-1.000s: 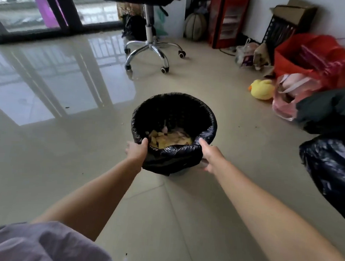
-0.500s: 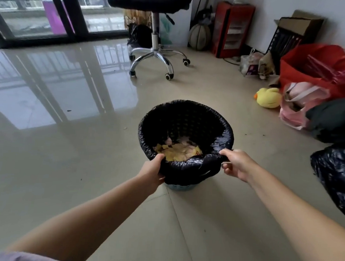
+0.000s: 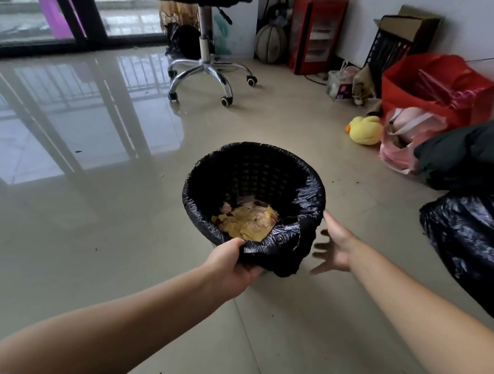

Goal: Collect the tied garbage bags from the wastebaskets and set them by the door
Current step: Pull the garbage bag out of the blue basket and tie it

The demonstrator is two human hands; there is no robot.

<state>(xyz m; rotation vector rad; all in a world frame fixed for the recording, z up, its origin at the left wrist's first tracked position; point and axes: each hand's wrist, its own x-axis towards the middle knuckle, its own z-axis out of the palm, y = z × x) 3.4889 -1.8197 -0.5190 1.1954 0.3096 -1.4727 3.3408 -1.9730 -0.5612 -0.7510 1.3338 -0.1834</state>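
- Released by the right hand [image 3: 333,245], the near-right stretch of the black liner [image 3: 302,201] now sags down the outside of the wastebasket [image 3: 255,170]; half a second ago that hand gripped the folded edge there.
- Around the rest of the wastebasket rim the liner stays stretched and untied, with yellow scraps [image 3: 246,223] lying at the bottom inside.
- Right of the wastebasket, well apart, another black bag [image 3: 473,244] lies on the floor.
- At the wastebasket's near edge, the left hand [image 3: 232,265] stays closed on the liner's fold, as before.
- Just right of the wastebasket, the right hand is spread wide and holds nothing.
- Judging by this, the liner is only being freed from the rim; gathering, tying and carrying to the door remain.
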